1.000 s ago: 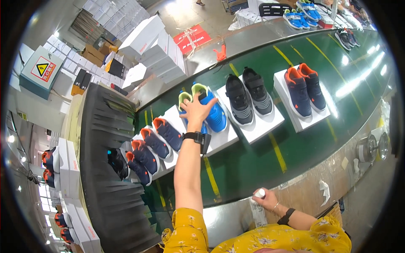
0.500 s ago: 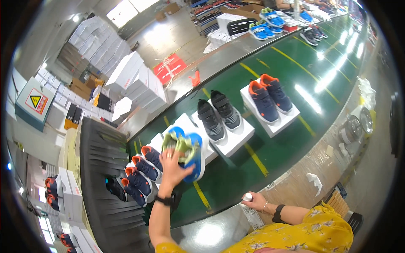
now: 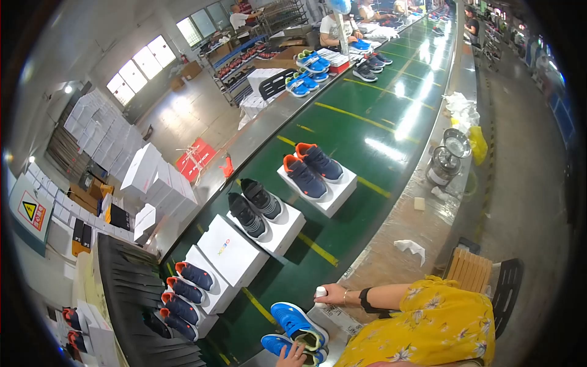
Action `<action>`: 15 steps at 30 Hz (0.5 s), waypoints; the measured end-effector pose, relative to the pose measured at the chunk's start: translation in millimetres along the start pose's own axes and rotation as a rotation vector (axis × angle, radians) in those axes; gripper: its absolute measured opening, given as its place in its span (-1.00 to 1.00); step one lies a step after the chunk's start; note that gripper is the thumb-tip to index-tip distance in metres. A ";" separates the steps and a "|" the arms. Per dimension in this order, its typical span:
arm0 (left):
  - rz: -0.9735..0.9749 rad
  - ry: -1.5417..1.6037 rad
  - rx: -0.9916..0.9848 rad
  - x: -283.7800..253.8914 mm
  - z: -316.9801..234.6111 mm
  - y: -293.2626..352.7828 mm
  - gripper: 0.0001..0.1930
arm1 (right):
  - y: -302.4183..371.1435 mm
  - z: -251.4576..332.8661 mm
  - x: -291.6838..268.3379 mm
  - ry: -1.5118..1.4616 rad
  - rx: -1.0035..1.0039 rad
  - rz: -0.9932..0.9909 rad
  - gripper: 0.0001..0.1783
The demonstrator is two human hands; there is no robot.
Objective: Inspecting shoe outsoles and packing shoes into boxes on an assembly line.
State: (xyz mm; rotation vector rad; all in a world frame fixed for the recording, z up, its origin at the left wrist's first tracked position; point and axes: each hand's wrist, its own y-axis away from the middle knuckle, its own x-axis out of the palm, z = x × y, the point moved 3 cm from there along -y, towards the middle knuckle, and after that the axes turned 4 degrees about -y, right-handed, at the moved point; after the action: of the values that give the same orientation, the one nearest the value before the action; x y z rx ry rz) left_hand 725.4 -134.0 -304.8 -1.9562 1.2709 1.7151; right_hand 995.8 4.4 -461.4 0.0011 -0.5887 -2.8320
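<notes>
Down at the lower edge, the left hand [image 3: 292, 357] is cut off by the rim of the view, its wrist out of sight. Its fingers lie across the nearer of two blue shoes [image 3: 295, 319], partly covering the opening, and I can't tell whether they grip. That pair sits just in front of the person, toe ends toward the green belt [image 3: 306, 246], heels low in view; what supports it is hard to make out. Over to the right hand [image 3: 333, 294], fingers closed around a small white cylinder [image 3: 320, 298], only its upper part showing!

On the belt, crossed by yellow lines and glaring with reflections, a closed white box [image 3: 229, 249] lies between navy shoes with orange linings [image 3: 190, 289] on one side and black shoes [image 3: 246, 215] on another box. A dark shoe at the far left sinks into the shadow of a black curtain [image 3: 137, 306], its outline barely readable.

Right of the belt, the brown bench [image 3: 385, 238] carries a crumpled white paper [image 3: 411, 249] and a shiny container [image 3: 443, 165], contents unclear. Across the room, bright windows [image 3: 143, 61], stacked white boxes [image 3: 104, 131] and co-workers [image 3: 332, 35], small and partly hidden behind shoes and boxes
</notes>
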 end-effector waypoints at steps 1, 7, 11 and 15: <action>-0.036 -0.050 -0.066 -9.9 -12.8 -0.8 -0.65 | 1.3 -0.3 -3.2 0.003 0.001 -0.013 -0.59; -0.188 0.421 -0.736 19.8 -61.6 -10.4 -0.53 | 9.7 15.6 -4.4 -0.038 0.026 0.018 -0.63; -0.513 1.012 -0.821 98.8 -58.7 -21.4 -0.40 | 4.8 11.6 -9.3 -0.054 0.049 0.034 -0.63; -0.374 0.443 -0.750 92.9 -40.8 -42.2 -0.37 | -2.8 6.3 -11.0 -0.075 0.070 0.039 -0.66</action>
State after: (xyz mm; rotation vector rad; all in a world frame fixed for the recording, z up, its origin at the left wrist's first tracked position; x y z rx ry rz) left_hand 777.4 -177.6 -391.3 -2.8779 0.2748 1.7547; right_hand 1005.4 12.0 -457.2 -0.1027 -0.6966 -2.7821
